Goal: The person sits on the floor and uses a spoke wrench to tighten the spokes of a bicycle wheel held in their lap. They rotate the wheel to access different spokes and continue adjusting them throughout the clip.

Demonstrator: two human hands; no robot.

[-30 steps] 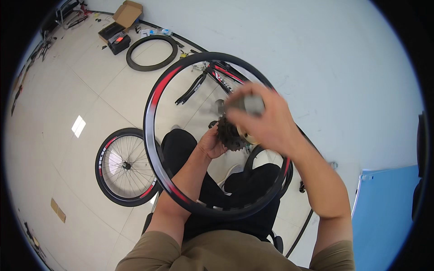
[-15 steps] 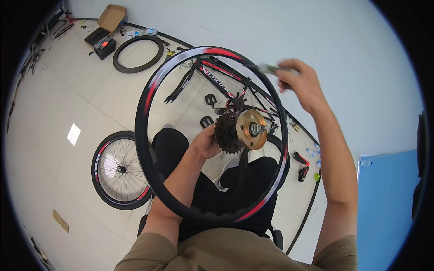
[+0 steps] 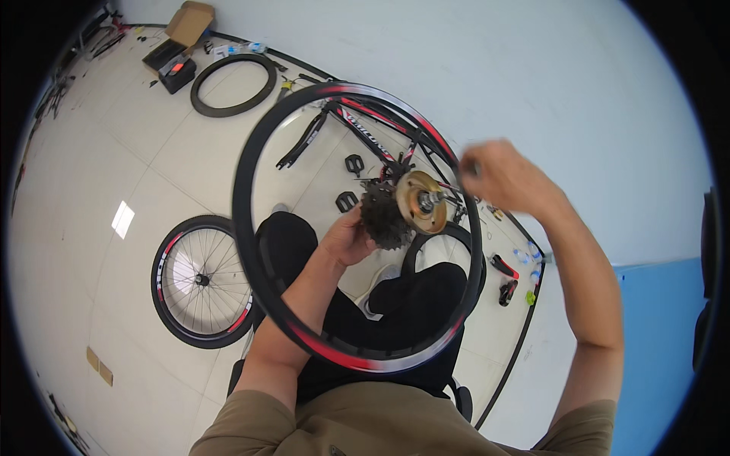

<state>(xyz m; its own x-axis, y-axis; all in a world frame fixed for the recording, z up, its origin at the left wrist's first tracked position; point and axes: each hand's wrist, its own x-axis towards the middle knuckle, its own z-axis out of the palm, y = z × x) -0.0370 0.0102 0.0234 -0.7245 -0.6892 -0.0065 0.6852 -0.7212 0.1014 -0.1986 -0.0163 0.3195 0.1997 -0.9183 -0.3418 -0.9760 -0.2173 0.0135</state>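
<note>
My left hand point(image 3: 350, 237) is closed around the toothed dark cassette point(image 3: 384, 216) on a wheel hub. A gold-coloured flange point(image 3: 420, 205) and a threaded axle end face up and right. Around the hub stands a black rim point(image 3: 247, 182) with red and white patches, over my lap; no spokes can be made out between them. At the rim's upper right edge my right hand point(image 3: 508, 178) is a fist, smeared by motion. The dark end of a slim tool point(image 3: 471, 169) shows at its fingers; the rest of it is hidden.
A red and black bicycle frame point(image 3: 365, 137) lies by the wall, with pedals point(image 3: 354, 165) beside it. A spoked wheel point(image 3: 201, 281) lies at the left. A loose tyre point(image 3: 233, 85) and an open cardboard box point(image 3: 188, 26) are at the far left. A blue panel point(image 3: 660, 342) stands right.
The rim's red and white patches have shifted round, so the rim has turned. My right hand has come down toward the rim's right edge. My left hand keeps its hold on the cassette.
</note>
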